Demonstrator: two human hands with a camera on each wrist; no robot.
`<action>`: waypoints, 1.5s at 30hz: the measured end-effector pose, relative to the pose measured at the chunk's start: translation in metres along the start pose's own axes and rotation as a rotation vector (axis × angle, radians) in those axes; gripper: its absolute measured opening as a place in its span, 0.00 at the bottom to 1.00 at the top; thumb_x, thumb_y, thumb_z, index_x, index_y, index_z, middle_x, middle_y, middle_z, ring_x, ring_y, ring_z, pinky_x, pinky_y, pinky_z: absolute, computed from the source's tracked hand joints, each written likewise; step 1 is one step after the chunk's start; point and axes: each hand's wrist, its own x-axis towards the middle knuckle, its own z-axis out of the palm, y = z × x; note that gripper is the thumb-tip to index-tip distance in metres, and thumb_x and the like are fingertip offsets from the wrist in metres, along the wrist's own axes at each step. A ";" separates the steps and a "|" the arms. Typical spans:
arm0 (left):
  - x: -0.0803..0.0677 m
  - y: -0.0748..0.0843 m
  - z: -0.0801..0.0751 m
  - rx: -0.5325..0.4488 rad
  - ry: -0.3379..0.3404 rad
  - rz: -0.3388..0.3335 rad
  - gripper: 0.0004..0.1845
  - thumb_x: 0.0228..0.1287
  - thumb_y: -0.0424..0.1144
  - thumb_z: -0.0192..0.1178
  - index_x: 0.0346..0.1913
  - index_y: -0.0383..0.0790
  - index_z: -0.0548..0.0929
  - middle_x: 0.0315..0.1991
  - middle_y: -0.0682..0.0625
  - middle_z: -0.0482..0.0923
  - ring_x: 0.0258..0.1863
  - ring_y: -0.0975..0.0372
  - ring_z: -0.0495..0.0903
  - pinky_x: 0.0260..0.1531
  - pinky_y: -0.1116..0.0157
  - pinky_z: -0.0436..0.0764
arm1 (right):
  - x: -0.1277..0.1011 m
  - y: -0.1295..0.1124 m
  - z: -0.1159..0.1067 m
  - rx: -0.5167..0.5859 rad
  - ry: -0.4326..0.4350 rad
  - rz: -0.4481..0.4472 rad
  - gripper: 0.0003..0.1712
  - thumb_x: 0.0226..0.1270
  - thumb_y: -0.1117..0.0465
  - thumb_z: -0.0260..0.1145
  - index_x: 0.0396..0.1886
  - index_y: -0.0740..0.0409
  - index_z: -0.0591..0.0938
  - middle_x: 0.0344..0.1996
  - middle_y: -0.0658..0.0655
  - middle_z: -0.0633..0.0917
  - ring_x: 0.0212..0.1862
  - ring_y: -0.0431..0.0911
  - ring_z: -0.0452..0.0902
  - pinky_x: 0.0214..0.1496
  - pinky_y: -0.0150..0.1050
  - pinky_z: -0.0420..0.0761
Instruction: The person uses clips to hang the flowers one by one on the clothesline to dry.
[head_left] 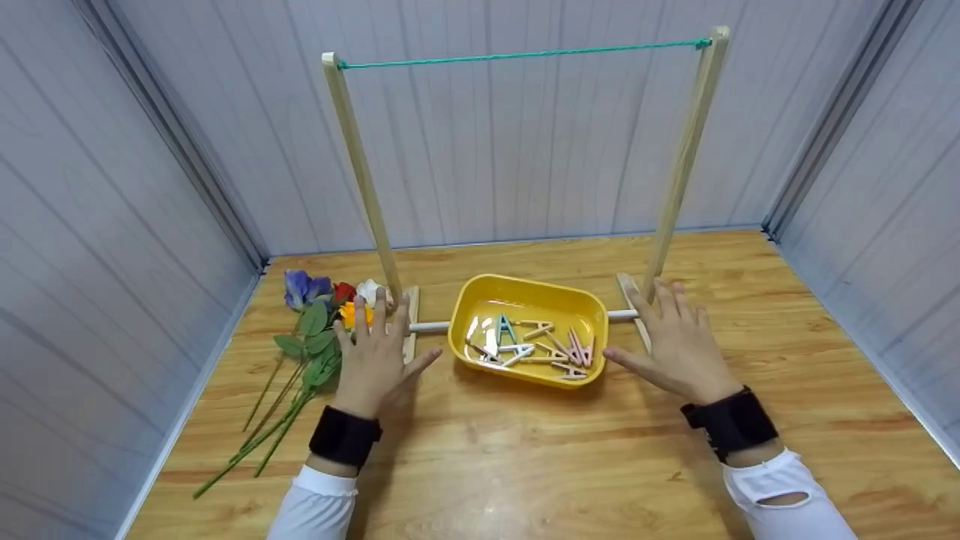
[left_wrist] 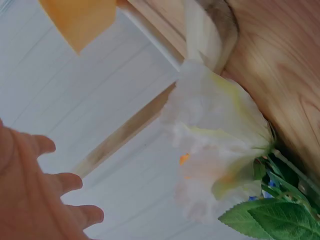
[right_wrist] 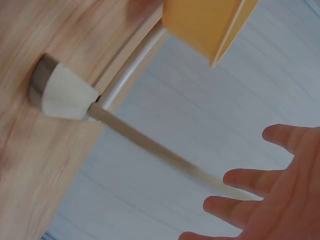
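Note:
My left hand (head_left: 373,365) is spread over the table with straight fingers, holding nothing. Its fingertips overlap the orange flower (head_left: 355,315) and the white flower (head_left: 370,291) in the head view. On the other side my right hand (head_left: 681,343) is spread too, palm down and holding nothing, its thumb close by the basin's right rim. Between the hands is a yellow plastic basin (head_left: 480,369) with several clothespins in it, among them a teal clothespin (head_left: 505,328), a white clothespin (head_left: 517,352) and a pink clothespin (head_left: 581,349).
A wooden frame has a left post (head_left: 364,172), a right post (head_left: 688,161) and a green cord (head_left: 525,55) tied across the top. Its white crossbar (head_left: 429,327) runs behind the basin. Artificial flowers with green stems (head_left: 279,427) and a purple flower (head_left: 306,289) lie at left. Panel walls surround the table.

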 end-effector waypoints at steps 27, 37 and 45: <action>0.095 -0.007 -0.035 -0.944 0.251 -0.261 0.36 0.81 0.39 0.59 0.82 0.30 0.57 0.71 0.31 0.69 0.69 0.42 0.75 0.67 0.46 0.79 | 0.036 -0.134 0.042 -0.142 -0.269 -0.425 0.26 0.70 0.54 0.79 0.62 0.59 0.81 0.38 0.61 0.91 0.39 0.56 0.89 0.42 0.54 0.89; 0.114 -0.010 -0.023 -1.098 0.249 -0.182 0.16 0.83 0.30 0.52 0.66 0.28 0.74 0.47 0.39 0.80 0.44 0.56 0.79 0.48 0.64 0.77 | 0.040 -0.150 0.061 -0.199 -0.172 -0.491 0.05 0.81 0.66 0.61 0.44 0.59 0.83 0.31 0.61 0.88 0.33 0.57 0.87 0.36 0.54 0.87; 0.122 -0.008 -0.013 -1.167 0.245 -0.236 0.09 0.90 0.36 0.42 0.55 0.36 0.71 0.35 0.50 0.72 0.32 0.63 0.73 0.38 0.68 0.74 | 0.042 -0.151 0.075 -0.375 -0.053 -0.603 0.05 0.72 0.68 0.69 0.34 0.57 0.83 0.26 0.54 0.85 0.25 0.49 0.82 0.25 0.43 0.81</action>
